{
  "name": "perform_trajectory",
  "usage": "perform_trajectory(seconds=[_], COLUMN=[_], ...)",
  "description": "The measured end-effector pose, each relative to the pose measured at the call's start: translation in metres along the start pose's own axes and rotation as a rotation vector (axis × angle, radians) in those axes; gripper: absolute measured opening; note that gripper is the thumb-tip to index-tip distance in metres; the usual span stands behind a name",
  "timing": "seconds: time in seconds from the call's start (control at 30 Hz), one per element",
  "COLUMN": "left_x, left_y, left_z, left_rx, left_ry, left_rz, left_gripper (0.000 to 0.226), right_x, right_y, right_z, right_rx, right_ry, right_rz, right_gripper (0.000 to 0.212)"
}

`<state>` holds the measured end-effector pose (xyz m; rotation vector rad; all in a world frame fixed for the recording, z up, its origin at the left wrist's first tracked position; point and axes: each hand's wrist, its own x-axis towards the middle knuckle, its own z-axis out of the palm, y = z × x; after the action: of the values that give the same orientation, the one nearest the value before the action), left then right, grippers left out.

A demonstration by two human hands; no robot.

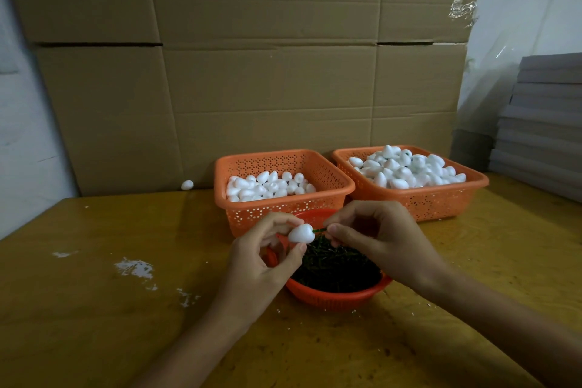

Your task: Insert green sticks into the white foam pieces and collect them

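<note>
Head view: the left hand pinches 1 white foam piece above the round red basket of green sticks. The right hand pinches 1 green stick, its long axis level, tip meeting the foam's right end. The push should run leftward.

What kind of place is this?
Probably a small craft-assembly workshop or stockroom: large cardboard cartons behind the wooden table, orange baskets full of white foam pieces, a red bowl of green sticks.
</note>
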<state>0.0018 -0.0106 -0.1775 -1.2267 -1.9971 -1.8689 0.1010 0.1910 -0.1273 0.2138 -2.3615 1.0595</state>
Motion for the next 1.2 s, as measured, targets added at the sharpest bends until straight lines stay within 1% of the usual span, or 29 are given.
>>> perform_trajectory(seconds=[0.13, 0.23, 0.47, 0.57, 0.7, 0.87, 0.93, 1.0, 1.03, 1.1, 1.2], left_x=[0.000, 0.000, 0.001, 0.001, 0.000, 0.000, 0.000, 0.000, 0.000, -0.001, -0.004], left_y=[0.000, 0.003, 0.006, 0.005, 0.006, 0.004, 0.003, 0.002, 0.002, 0.001, 0.001], left_z=[-0.001, -0.002, -0.002, -0.002, -0.002, -0.003, -0.001, 0.001, 0.003, 0.004, 0.004], left_rx=[0.003, -0.019, -0.009, -0.001, 0.010, 0.013, 0.035, 0.065, 0.085, 0.137, 0.254], left_ry=[-0.008, -0.020, -0.035, -0.041, -0.052, -0.062, -0.070, -0.087, -0.092, -0.093, -0.088], left_rz=[-0.006, -0.036, -0.055, -0.058, -0.036, -0.018, -0.018, -0.007, -0.009, -0.016, 0.026], left_gripper=[0.025, 0.023, 0.028, 0.026, 0.028, 0.024, 0.029, 0.041, 0.048, 0.055, 0.039], right_x=[0.000, 0.003, 0.001, 0.001, -0.002, -0.003, -0.002, 0.006, 0.012, 0.030, 0.064], right_y=[-0.002, 0.000, 0.003, 0.002, -0.003, -0.007, -0.010, -0.013, -0.013, -0.008, 0.015], right_z=[0.000, -0.003, -0.004, -0.003, 0.000, 0.000, 0.000, -0.009, -0.018, -0.044, -0.084], right_rx=[-0.039, -0.008, 0.016, -0.025, -0.083, -0.128, -0.129, -0.117, -0.099, -0.065, -0.113], right_ry=[-0.019, -0.031, -0.038, -0.030, -0.013, -0.012, -0.019, -0.009, 0.033, 0.211, 0.561], right_rz=[-0.044, -0.037, -0.026, -0.034, -0.069, -0.084, -0.074, -0.045, -0.020, 0.002, 0.006], right_gripper=[0.005, 0.004, 0.008, 0.005, 0.006, 0.007, 0.007, 0.007, 0.007, 0.008, 0.008])
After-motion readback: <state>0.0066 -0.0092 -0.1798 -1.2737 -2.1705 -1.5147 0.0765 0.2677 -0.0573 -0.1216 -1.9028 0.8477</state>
